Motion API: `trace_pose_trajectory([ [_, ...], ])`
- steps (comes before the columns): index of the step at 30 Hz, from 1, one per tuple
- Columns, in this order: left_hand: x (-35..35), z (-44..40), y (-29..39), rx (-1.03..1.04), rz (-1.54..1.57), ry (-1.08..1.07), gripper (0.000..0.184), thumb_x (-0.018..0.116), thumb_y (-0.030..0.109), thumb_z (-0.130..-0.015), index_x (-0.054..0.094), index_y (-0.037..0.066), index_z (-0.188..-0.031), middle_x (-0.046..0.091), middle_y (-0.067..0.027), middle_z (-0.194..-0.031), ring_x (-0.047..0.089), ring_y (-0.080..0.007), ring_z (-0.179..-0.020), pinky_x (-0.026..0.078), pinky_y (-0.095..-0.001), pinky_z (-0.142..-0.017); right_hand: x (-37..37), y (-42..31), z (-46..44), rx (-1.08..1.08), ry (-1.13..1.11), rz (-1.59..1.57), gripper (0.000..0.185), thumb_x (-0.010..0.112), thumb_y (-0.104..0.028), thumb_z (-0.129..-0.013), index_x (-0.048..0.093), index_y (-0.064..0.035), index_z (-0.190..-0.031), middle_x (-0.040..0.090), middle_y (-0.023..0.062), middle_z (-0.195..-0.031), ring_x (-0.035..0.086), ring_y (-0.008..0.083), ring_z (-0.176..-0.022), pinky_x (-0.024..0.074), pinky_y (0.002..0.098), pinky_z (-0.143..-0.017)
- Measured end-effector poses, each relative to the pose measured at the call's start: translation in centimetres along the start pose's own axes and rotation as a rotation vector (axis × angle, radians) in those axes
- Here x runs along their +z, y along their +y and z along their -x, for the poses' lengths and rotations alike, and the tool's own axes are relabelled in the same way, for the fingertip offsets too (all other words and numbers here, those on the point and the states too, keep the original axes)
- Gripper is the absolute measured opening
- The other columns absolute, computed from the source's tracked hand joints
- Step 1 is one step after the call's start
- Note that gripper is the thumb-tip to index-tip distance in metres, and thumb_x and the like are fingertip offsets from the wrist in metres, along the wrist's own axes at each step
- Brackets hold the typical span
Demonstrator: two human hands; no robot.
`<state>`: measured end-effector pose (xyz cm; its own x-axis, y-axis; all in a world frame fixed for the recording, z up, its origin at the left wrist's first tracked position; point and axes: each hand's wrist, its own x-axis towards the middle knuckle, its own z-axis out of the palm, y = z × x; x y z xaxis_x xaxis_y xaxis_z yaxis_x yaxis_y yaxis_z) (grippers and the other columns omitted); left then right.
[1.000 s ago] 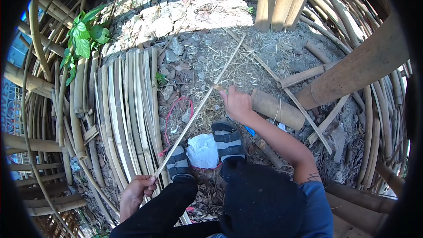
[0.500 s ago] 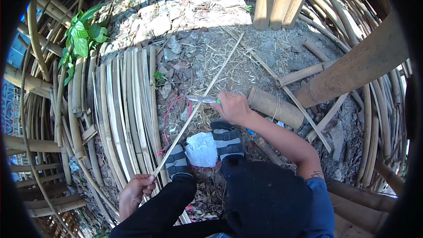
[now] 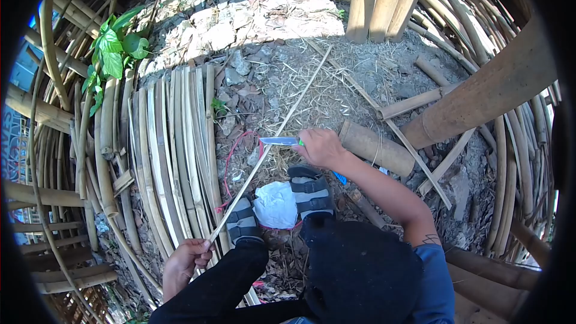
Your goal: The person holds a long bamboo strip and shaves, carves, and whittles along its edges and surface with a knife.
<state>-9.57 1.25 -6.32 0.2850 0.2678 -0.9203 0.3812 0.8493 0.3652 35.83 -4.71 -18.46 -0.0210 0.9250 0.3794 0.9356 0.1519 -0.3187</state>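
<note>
Nearest the body, the person's left hand (image 3: 189,255) pinches the lower end of a thin bamboo strip (image 3: 253,174) between thumb and curled fingers, beside the left knee; the strip slants forward from there, its far end over the ground. Farther out, the right hand (image 3: 321,147) is closed round the handle of a knife (image 3: 281,141), whose blade lies across the strip; whether the edge bites cannot be told. For a clean shave, the blade would best stay at a low, even angle, with light pressure along the grain, while the left pinch keeps the strip taut and unrolled, and knees and feet stay out of the blade's line. Below the strip, a white crumpled sheet (image 3: 276,205) lies between the sandalled feet, with a looped pink cord (image 3: 230,159) near the left one. A row of split bamboo slats (image 3: 174,156) lies to the left, a thick bamboo tube (image 3: 378,148) to the right. Beyond, curled shavings (image 3: 312,81) litter rough, stony soil, which runs into sunlit rubble (image 3: 252,21) and upright bamboo posts (image 3: 375,3).
</note>
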Motion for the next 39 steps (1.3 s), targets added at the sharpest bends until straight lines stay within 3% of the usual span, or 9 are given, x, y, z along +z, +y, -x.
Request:
trace_pose_trajectory([
  [1, 0.1, 0.2, 0.0, 0.006, -0.001, 0.000, 0.023, 0.062, 0.017, -0.097, 0.061, -0.005, -0.089, 0.046, -0.0008, -0.062, 0.033, -0.0064, -0.048, 0.024, -0.0211, -0.042, 0.5, 1.3, -0.2, -0.002, 0.005, 0.003, 0.042, 0.048, -0.042, -0.101, 0.052, -0.0005, -0.098, 0.068, 0.0208, -0.081, 0.069, 0.0373, -0.070, 0.0534, 0.0493, -0.061],
  [3, 0.3, 0.7, 0.2, -0.004, -0.013, 0.015, 0.023, 0.062, 0.017, -0.097, 0.061, -0.005, -0.089, 0.046, -0.0006, -0.062, 0.032, -0.0063, -0.048, 0.024, -0.0213, -0.043, 0.3, 3.4, -1.8, 0.876, -0.040, 0.198, 0.039, 0.047, -0.040, -0.102, 0.053, -0.0022, -0.096, 0.066, 0.0210, -0.075, 0.067, 0.0384, -0.065, 0.0516, 0.0496, -0.058],
  [11, 0.1, 3.0, 0.8, 0.161, -0.120, 0.083, 0.023, 0.061, 0.019, -0.098, 0.062, 0.000, -0.085, 0.049, 0.0009, -0.060, 0.033, -0.0062, -0.045, 0.024, -0.0221, -0.042, -3.1, 2.2, -2.0, 0.686, 0.122, 0.071, 0.042, 0.050, -0.043, -0.101, 0.053, -0.0015, -0.091, 0.063, 0.0225, -0.067, 0.065, 0.0424, -0.065, 0.0487, 0.0528, -0.060],
  [17, -2.5, 8.8, -1.3, 0.441, -0.496, 0.540, 0.031, 0.059, 0.027, -0.100, 0.061, 0.000, -0.085, 0.049, 0.0026, -0.057, 0.036, -0.0062, -0.044, 0.028, -0.0245, -0.043, -2.2, 5.1, -1.8, 0.869, 0.583, -0.390, 0.047, 0.057, -0.043, -0.098, 0.057, 0.0011, -0.082, 0.055, 0.0212, -0.062, 0.056, 0.0343, -0.057, 0.0420, 0.0463, -0.060],
  [22, -6.3, 12.4, -4.7, 0.561, -0.531, 1.015, 0.047, 0.064, 0.037, -0.097, 0.055, 0.004, -0.064, 0.047, 0.0026, -0.055, 0.039, -0.0059, -0.048, 0.026, -0.0272, -0.044, -1.2, 7.5, -3.9, 0.960, 0.599, -0.650, 0.046, 0.058, -0.040, -0.099, 0.057, 0.0016, -0.081, 0.055, 0.0108, -0.059, 0.053, 0.0198, -0.055, 0.0412, 0.0398, -0.057],
  [27, -11.9, 14.2, -9.8, 0.752, -0.684, 1.061, 0.044, 0.071, 0.027, -0.092, 0.050, 0.001, -0.063, 0.044, 0.0033, -0.055, 0.036, -0.0064, -0.052, 0.027, -0.0279, -0.048, -3.1, 4.3, -7.5, 1.074, 0.467, -1.247, 0.040, 0.065, -0.040, -0.096, 0.062, -0.0017, -0.087, 0.067, 0.0067, -0.075, 0.039, 0.0053, -0.043, 0.0303, 0.0239, -0.039],
  [32, -13.9, 15.9, -12.5, 0.664, -0.697, 1.113, 0.045, 0.071, 0.028, -0.089, 0.048, 0.001, -0.062, 0.038, 0.0027, -0.056, 0.035, -0.0096, -0.057, 0.026, -0.0323, -0.051, -3.6, 2.0, -8.9, 0.872, 0.321, -1.563, 0.039, 0.065, -0.034, -0.097, 0.059, 0.0043, -0.103, 0.071, 0.0182, -0.097, 0.037, 0.0055, -0.040, 0.0269, 0.0233, -0.036],
  [37, -16.2, 15.0, -14.2, 0.757, -0.906, 1.241, 0.048, 0.072, 0.033, -0.087, 0.047, 0.001, -0.061, 0.034, 0.0019, -0.055, 0.035, -0.0123, -0.057, 0.026, -0.0342, -0.051, -4.3, 0.5, -8.8, 0.778, 0.395, -1.560, 0.025, 0.068, -0.025, -0.095, 0.060, -0.0021, -0.088, 0.072, 0.0132, -0.085, 0.037, 0.0049, -0.040, 0.0260, 0.0231, -0.036],
  [39, -16.2, 13.8, -14.5, 0.891, -0.624, 1.360, 0.048, 0.072, 0.033, -0.086, 0.046, 0.001, -0.060, 0.034, 0.0012, -0.057, 0.033, -0.0129, -0.057, 0.025, -0.0342, -0.052, -4.9, 0.4, -8.5, 0.785, 0.331, -1.524, 0.025, 0.066, -0.026, -0.096, 0.061, -0.0009, -0.096, 0.071, 0.0110, -0.082, 0.038, 0.0053, -0.041, 0.0275, 0.0226, -0.037],
])
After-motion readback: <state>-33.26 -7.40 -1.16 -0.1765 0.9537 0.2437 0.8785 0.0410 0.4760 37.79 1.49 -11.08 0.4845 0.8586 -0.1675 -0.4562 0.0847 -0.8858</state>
